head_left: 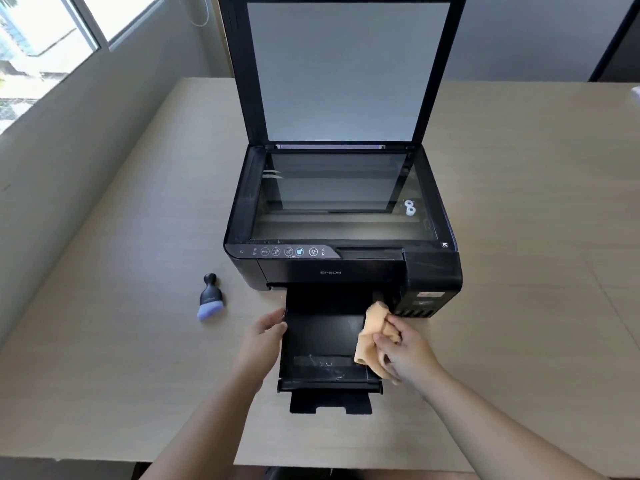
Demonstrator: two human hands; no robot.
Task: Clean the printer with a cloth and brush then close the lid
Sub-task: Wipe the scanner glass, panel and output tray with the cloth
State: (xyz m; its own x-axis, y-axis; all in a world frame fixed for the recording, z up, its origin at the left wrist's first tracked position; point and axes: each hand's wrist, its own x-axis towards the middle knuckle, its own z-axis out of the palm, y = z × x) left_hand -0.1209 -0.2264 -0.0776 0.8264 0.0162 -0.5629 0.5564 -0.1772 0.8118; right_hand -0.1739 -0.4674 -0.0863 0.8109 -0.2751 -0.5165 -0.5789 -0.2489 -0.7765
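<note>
A black printer stands on the wooden table with its scanner lid raised upright, the glass exposed. Its output tray is pulled out toward me and shows dusty smears. My right hand grips a crumpled orange cloth at the tray's right side. My left hand touches the tray's left edge with relaxed fingers. A small brush with a black handle and purple bristles lies on the table left of the printer.
The light wooden table stretches wide on both sides of the printer. A wall with a window runs along the left. A dark object stands at the far right corner.
</note>
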